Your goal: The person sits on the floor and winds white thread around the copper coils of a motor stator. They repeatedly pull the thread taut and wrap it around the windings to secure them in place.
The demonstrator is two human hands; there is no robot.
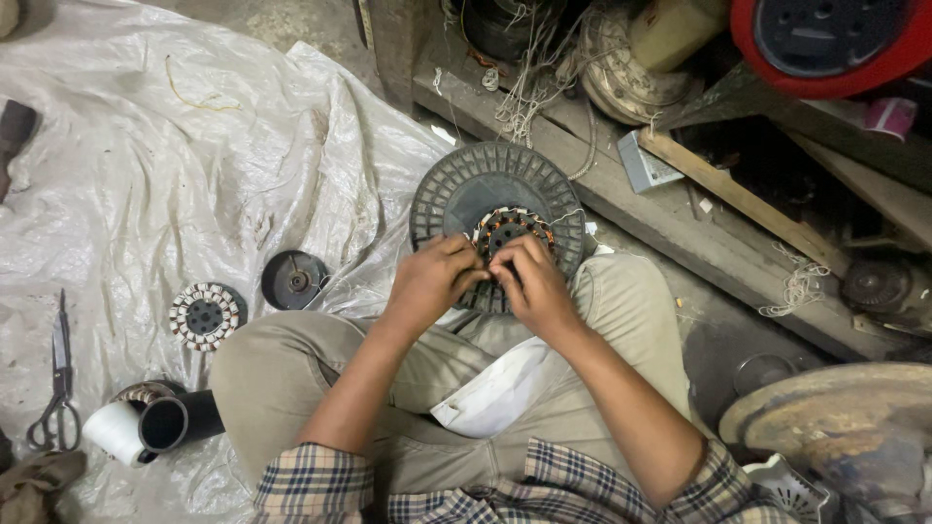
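Stator (512,229) – copper windings, dark ribbed disc (456,189).

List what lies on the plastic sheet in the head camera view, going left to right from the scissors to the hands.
Scissors → white spool → black tube → wound stator ring → dark round cap → left hand → right hand, both on the copper-wound stator in the ribbed black disc.

This is a small repair workshop for fan motors, worked at floor level. A crumpled plastic sheet (175,175) covers the floor on the left of the frame, strewn with a wound stator (204,315), a dark round motor cap (293,279), scissors (58,378) and tape rolls (146,427). Along the top and right, a grimy wooden shelf (670,218) holds old motor housings, loose string and dusty scrap.
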